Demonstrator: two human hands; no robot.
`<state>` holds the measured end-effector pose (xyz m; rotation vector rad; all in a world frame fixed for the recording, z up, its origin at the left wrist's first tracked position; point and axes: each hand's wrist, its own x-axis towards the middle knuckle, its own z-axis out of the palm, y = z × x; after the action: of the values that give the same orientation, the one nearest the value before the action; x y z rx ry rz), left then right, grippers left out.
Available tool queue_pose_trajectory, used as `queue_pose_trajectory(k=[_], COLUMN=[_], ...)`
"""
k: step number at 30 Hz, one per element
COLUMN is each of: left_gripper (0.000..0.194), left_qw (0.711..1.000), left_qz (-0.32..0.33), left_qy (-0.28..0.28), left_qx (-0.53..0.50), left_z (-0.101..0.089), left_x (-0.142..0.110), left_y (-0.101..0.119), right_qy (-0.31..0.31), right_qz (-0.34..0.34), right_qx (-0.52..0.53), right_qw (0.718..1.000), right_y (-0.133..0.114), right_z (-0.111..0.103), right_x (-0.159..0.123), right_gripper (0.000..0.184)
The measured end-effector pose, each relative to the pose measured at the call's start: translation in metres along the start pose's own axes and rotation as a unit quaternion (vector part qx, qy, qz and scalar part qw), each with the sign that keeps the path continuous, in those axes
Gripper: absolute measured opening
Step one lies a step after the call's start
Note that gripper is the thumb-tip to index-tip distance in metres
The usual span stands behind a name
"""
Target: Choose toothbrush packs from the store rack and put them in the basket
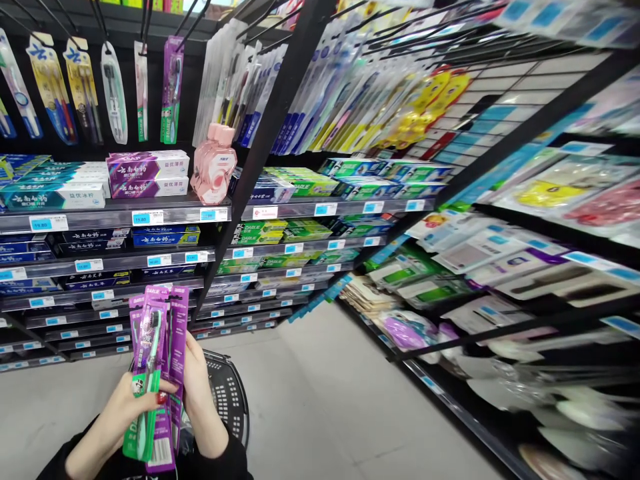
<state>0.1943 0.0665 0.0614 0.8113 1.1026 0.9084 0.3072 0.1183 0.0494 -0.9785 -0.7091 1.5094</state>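
Several purple and green toothbrush packs [150,363] are held together in front of me at the lower left. My left hand [133,403] is closed on them, its thumb with a red nail lying across the front packs. From the right side, my right hand [197,373] wraps round the back of the bundle, its fingers mostly hidden behind the packs. The front pack has a clear window with a toothbrush showing. Beneath the hands, partly hidden, is a black shopping basket [233,393] with a perforated side.
A similar purple toothbrush pack [173,90] hangs on a hook among other toothbrushes. Shelves below carry toothpaste boxes [147,175] and pink bottles [214,167]. Another rack of packaged goods [505,257], blurred, lines the right side. Grey floor [320,407] lies between the racks.
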Motion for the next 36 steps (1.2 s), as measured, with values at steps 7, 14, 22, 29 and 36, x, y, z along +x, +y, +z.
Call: queue_pose_trajectory(k=[7,14,22,29,36], left_gripper=[0.022,0.019,0.038,0.031,0.029], left_qw=[1.0,0.967,0.88,0.866,0.953], left_qz=[0.018,0.104,0.155,0.159,0.139], left_qy=[0.014,0.054,0.114,0.116,-0.028], left_qx=[0.019,0.226,0.434,0.46,0.267], left_z=[-0.001,0.002,0.006,0.007,-0.018], left_x=[0.002,0.006,0.003,-0.002,0.008], left_y=[-0.001,-0.006,-0.004,0.0,-0.001], right_qy=[-0.021,0.011,0.019,0.034,0.046], right_qz=[-0.164,-0.237,-0.177,-0.162,-0.006], right_qx=[-0.227,-0.435,-0.427,-0.299,0.048], right_qw=[0.96,0.869,0.887,0.94,0.998], right_y=[-0.005,-0.021,-0.014,-0.012,-0.024], right_z=[-0.005,0.002,0.013,0.002,-0.016], right_x=[-0.007,-0.034,-0.035,-0.028,-0.002], right_gripper=[0.022,0.025,0.045,0.041,0.022])
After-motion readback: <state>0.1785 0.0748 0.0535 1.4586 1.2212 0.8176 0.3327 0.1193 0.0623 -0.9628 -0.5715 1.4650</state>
